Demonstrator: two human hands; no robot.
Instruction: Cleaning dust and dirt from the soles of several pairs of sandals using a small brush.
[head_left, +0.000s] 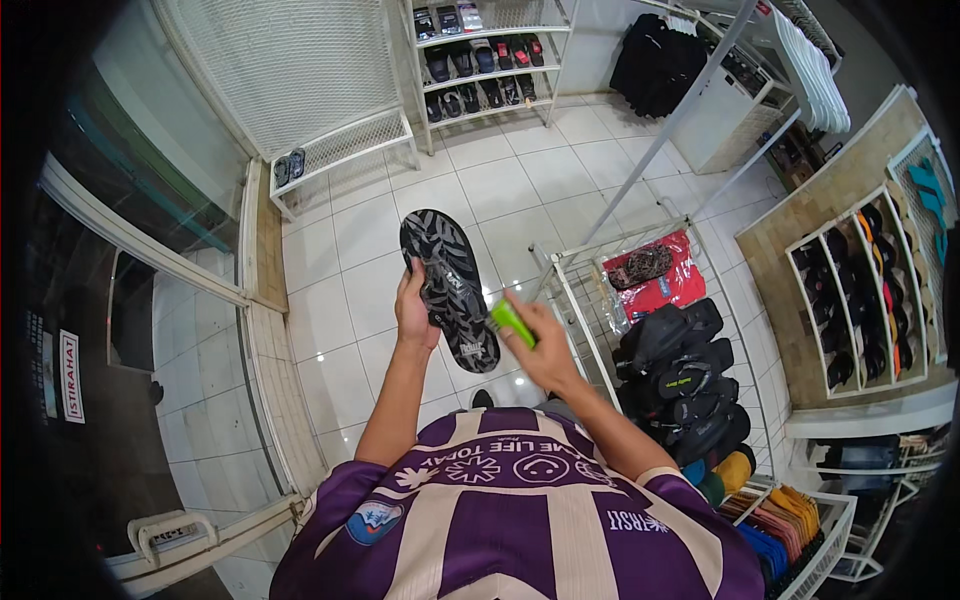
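Observation:
My left hand (418, 309) grips a black sandal (450, 289) with a grey leaf pattern by its left edge, sole lengthwise and upper side towards me. In my right hand (541, 345) is a bright green brush-like tool (513, 322), its far end close to the sandal's right edge. Whether it touches the sandal I cannot tell. The bristles or working face of the tool are blurred.
A white wire rack to the right holds black bags or footwear (675, 375) and a red packaged garment (679, 277). Shoe shelves (487, 69) and a low mesh bench (352, 142) stand ahead. A glass door frame (255, 360) is at left.

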